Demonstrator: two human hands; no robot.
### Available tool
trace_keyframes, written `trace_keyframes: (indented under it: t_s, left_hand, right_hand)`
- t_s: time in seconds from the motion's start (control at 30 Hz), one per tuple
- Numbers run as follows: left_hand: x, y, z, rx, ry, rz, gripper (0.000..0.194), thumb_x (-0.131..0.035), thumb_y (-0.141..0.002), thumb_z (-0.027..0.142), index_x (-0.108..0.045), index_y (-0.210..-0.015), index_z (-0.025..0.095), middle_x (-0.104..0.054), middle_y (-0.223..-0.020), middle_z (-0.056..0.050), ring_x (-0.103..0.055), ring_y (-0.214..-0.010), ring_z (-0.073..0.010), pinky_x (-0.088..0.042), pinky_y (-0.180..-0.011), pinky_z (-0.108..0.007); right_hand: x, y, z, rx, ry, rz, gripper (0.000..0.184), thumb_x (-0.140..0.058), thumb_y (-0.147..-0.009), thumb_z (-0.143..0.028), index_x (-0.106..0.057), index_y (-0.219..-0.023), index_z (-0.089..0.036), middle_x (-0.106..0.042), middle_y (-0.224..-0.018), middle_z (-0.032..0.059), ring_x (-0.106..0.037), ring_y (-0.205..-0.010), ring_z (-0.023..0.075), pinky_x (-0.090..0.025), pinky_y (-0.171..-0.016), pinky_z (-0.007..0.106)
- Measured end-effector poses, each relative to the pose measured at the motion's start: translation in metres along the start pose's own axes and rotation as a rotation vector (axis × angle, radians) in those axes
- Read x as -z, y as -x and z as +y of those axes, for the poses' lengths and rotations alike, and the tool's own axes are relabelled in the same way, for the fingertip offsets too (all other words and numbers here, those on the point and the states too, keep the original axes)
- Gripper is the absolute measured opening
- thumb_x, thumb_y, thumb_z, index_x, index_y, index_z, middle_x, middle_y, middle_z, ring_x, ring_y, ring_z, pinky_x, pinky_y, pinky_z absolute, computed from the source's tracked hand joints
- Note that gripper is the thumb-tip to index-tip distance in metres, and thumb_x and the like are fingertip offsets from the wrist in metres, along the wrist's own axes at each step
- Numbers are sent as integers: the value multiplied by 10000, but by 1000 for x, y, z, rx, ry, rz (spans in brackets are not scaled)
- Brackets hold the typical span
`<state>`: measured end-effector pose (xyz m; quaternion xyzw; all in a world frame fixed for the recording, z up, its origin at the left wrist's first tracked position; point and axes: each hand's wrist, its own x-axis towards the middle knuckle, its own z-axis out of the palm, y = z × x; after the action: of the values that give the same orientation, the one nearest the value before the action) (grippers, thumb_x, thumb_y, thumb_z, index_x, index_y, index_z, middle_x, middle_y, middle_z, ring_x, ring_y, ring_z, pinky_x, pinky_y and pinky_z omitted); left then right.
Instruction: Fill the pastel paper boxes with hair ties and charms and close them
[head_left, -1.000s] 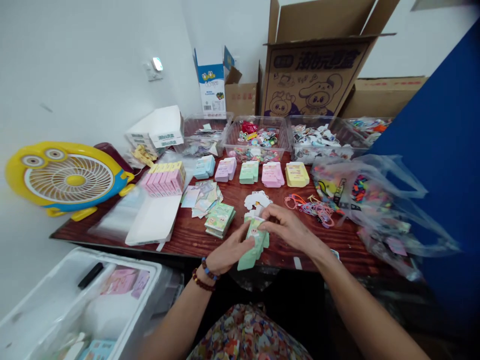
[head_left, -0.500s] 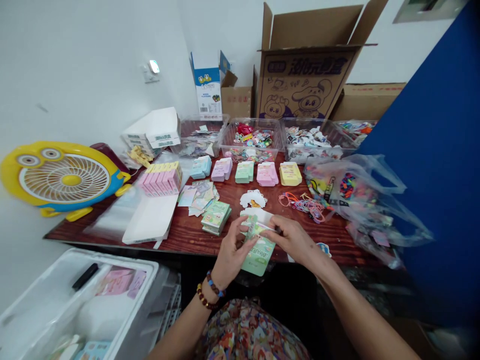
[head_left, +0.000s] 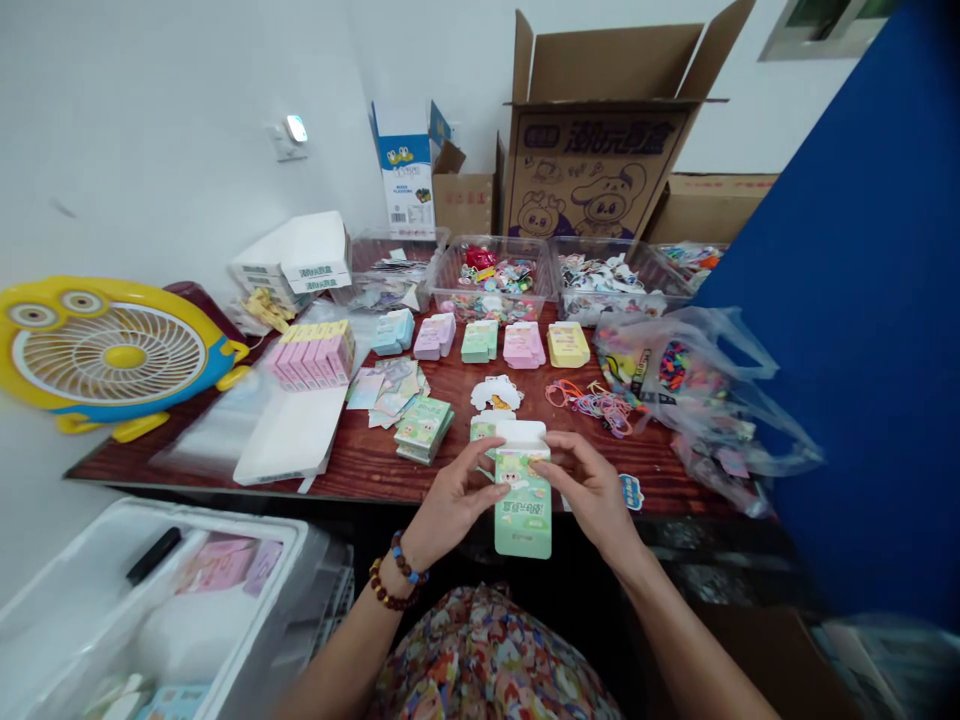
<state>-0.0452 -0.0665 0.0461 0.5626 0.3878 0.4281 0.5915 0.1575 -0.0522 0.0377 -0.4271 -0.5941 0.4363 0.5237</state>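
Note:
A light green printed cardboard box [head_left: 523, 515] is held upright over the table's front edge, its white top flap raised. My left hand [head_left: 459, 495] pinches its left edge between thumb and fingers. On the opposite edge, my right hand [head_left: 589, 490] grips it the same way. Just behind it, another green printed piece [head_left: 484, 430] lies partly hidden on the table. To the left is a stack of green cards or flat boxes [head_left: 424, 425]. White cut-out stickers or cards [head_left: 496, 393] rest beyond the box, and colourful cords [head_left: 596, 402] lie to the right.
Stacks of coloured flat boxes [head_left: 480, 342] form a row in front of clear plastic bins [head_left: 491, 305]. A yellow fan [head_left: 124, 355] and pink boxes [head_left: 311, 357] stand left. Clear bags [head_left: 675, 370] lie right, near a blue panel [head_left: 847, 300]. A foam box [head_left: 289, 560] sits lower left.
The green box has turned from tilted to upright, facing me, and its flap now stands clear. My hands have moved to its two side edges. The view has shifted slightly.

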Motion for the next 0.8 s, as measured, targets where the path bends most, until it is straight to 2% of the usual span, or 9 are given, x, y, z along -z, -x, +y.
trace_keyframes:
  t_s: [0.1, 0.2, 0.33, 0.4, 0.47, 0.53, 0.57, 0.7, 0.8]
  left_hand:
    - [1, 3, 5, 23, 39, -50, 578, -680, -851, 327, -464, -1385, 279, -623, -1140, -54, -629, -924, -173, -504, -900, -343]
    - [1, 5, 9, 49, 69, -110, 537, -691, -841, 311, -504, -1343, 258, -633, -1147, -57, -638, -936, -182, -507, -895, -346]
    - [2, 8, 11, 54, 11, -141, 452, -698, -832, 297, -554, -1255, 223, -653, -1127, -63, -639, -986, -203, -497, -913, -347]
    - [2, 9, 11, 57, -29, -137, 427, -683, -842, 285, -549, -1242, 221, -657, -1107, -58, -638, -995, -205, -490, -922, -345]
    - [1, 10, 11, 49, -79, -119, 418, -662, -854, 275, -533, -1249, 229, -652, -1084, -48, -636, -994, -201, -485, -918, -338]
    - [0, 11, 11, 34, -110, -97, 430, -650, -861, 268, -505, -1265, 244, -642, -1054, -36, -638, -975, -193, -487, -893, -325]
    - [0, 12, 12, 30, -114, -94, 436, -650, -861, 265, -490, -1267, 250, -637, -1035, -29, -641, -957, -188, -490, -873, -317]
    - [-3, 14, 16, 13, -112, -98, 403, -651, -861, 247, -468, -1220, 250, -632, -996, -15, -645, -946, -180, -488, -858, -308]
    - [-5, 16, 21, -3, -120, -95, 389, -648, -866, 249, -443, -1196, 247, -646, -1029, -25, -645, -977, -186, -484, -883, -318]
  right_hand:
    - [3, -2, -6, 69, 88, -28, 222, -698, -846, -351, -662, -1026, -225, -621, -1017, 47, -620, -843, 167, -507, -718, 273]
    - [7, -6, -15, 129, 183, -100, 151, -641, -890, -349, -677, -884, -203, -614, -968, 53, -601, -865, 173, -484, -733, 275]
    - [10, -8, -24, 179, 267, -210, 283, -562, -938, -343, -631, -719, -177, -609, -908, 56, -590, -827, 166, -456, -727, 276]
    - [10, -7, -25, 170, 289, -249, 252, -548, -945, -335, -650, -777, -179, -620, -878, 48, -596, -801, 163, -449, -716, 272]
    - [9, -5, -24, 143, 309, -231, 183, -554, -940, -333, -666, -947, -189, -635, -856, 35, -597, -768, 161, -445, -700, 268]
    - [9, -4, -25, 121, 310, -198, 228, -559, -936, -338, -637, -1098, -197, -655, -887, 34, -600, -777, 165, -447, -706, 269]
    - [9, -4, -26, 115, 302, -189, 239, -552, -940, -347, -632, -1107, -197, -659, -888, 34, -598, -779, 166, -445, -705, 268]
    - [11, -10, -36, 89, 237, -238, 289, -515, -955, -408, -637, -832, -176, -650, -841, 37, -578, -768, 159, -433, -694, 261]
    - [14, -17, -46, 14, 169, -337, 300, -563, -920, -412, -597, -749, -168, -673, -881, 43, -589, -788, 157, -435, -700, 256]
